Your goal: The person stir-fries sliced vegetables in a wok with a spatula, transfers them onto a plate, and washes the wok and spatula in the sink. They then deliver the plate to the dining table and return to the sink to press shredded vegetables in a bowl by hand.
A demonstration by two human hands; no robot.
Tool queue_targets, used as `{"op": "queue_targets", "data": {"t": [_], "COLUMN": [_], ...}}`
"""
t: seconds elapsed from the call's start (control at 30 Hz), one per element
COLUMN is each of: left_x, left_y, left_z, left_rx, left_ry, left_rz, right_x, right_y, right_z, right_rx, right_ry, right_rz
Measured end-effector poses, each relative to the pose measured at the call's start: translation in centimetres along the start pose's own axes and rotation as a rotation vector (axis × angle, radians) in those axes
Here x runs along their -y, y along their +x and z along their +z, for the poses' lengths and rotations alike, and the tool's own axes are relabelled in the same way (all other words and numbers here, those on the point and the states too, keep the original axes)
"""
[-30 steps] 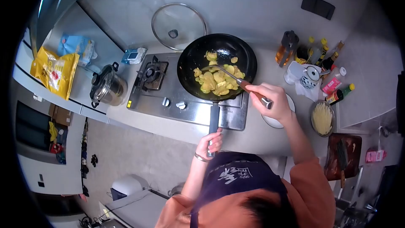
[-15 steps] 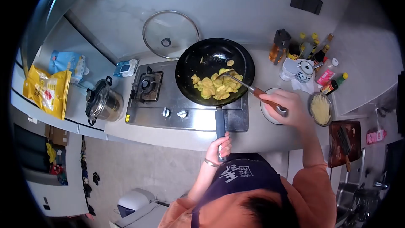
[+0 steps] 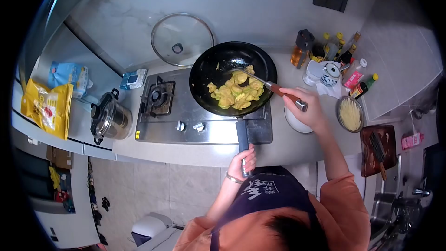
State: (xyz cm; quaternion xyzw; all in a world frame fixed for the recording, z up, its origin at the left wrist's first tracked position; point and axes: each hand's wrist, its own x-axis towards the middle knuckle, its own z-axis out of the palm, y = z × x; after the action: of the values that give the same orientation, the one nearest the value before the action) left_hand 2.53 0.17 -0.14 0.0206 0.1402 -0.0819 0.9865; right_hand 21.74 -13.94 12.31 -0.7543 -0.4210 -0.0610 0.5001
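My left hand (image 3: 245, 161) is wrapped round the grey handle of a black wok (image 3: 223, 68), which sits over the right side of the gas stove (image 3: 162, 132). Yellow-green cooked slices (image 3: 236, 94) lie heaped in the lower right of the wok. With its fingers closed on the wooden handle, my right hand (image 3: 305, 109) holds a spatula (image 3: 281, 89). The spatula's metal end reaches into the wok at the upper edge of the slices, partly hidden among them. Below that hand, a white plate (image 3: 297, 121) rests on the counter, partly covered by my wrist.
A glass lid (image 3: 182, 35) leans on the wall behind the stove. Left stand a pressure cooker (image 3: 111, 116) and a yellow bag (image 3: 46, 109). Right are an oil jug (image 3: 301, 49), several bottles, a bowl of pale strips (image 3: 350, 114) and a cutting board (image 3: 388, 135) with a knife (image 3: 377, 148).
My right hand has shifted slightly up and left, and the spatula's end has moved from within the slices toward their upper edge. My left hand keeps its grip on the wok handle.
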Motion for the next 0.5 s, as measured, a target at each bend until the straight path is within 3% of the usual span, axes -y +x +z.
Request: {"op": "queue_targets", "data": {"t": [0.2,0.4,0.5], "left_x": [-0.2,-0.3,-0.6], "left_y": [-0.2,-0.4,-0.2], "left_z": [-0.1,0.1,-0.5], "left_rx": [0.019,0.003,0.01], "left_ry": [-0.006,0.0,0.015], "left_rz": [-0.002,-0.001,-0.016], "right_x": [-2.4,-6.0,-6.0], "right_y": [-6.3,-12.5,-13.2], "right_z": [1.1,3.4,3.5], "right_rx": [-0.388,-0.532,-0.598], "right_ry": [0.512,0.614,0.716], "right_rz": [0.283,0.464,0.424]}}
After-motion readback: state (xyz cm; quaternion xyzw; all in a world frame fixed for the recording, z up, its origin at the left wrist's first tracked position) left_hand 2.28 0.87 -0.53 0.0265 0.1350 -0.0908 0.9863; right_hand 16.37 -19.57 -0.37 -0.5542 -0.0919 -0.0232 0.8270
